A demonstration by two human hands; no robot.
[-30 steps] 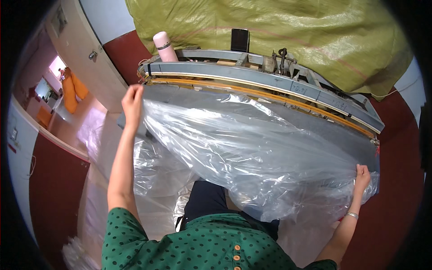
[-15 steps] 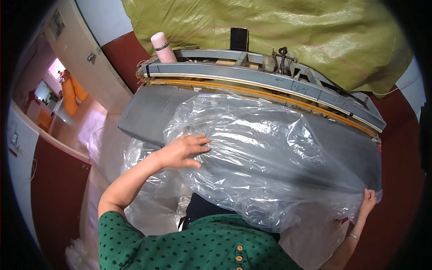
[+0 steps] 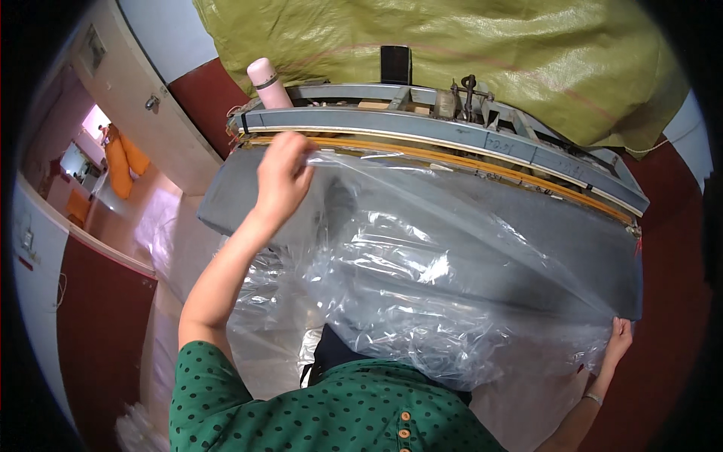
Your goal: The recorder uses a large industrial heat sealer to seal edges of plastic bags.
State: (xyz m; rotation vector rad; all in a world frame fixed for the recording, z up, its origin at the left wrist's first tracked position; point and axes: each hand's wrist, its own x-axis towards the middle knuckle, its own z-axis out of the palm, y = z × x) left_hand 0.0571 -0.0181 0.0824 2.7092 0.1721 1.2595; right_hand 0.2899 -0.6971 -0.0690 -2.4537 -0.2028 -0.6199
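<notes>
A large sheet of clear plastic film [image 3: 399, 301] lies crumpled across the grey padded bench top [image 3: 512, 233] and hangs over its near side toward my lap. My left hand [image 3: 285, 173] is raised at the bench's far left, fingers closed on the film's far edge beside the metal frame. From there the film's edge runs taut in a slanting line down to the right. At the near right corner of the bench, my right hand [image 3: 619, 339] pinches the film's other end.
Behind the bench top runs a grey metal frame [image 3: 361, 119] with yellow strips [image 3: 422, 154]. A pink bottle [image 3: 269, 84], a dark phone-like slab [image 3: 395, 65] and a metal clamp [image 3: 468, 98] stand along it. Yellow-green sheeting [image 3: 482, 45] hangs behind. An open door [image 3: 143, 83] is at left.
My left hand has gone from resting open on the film to gripping its edge, and has moved up and away to the back. The film is drawn out there. My right hand stays put.
</notes>
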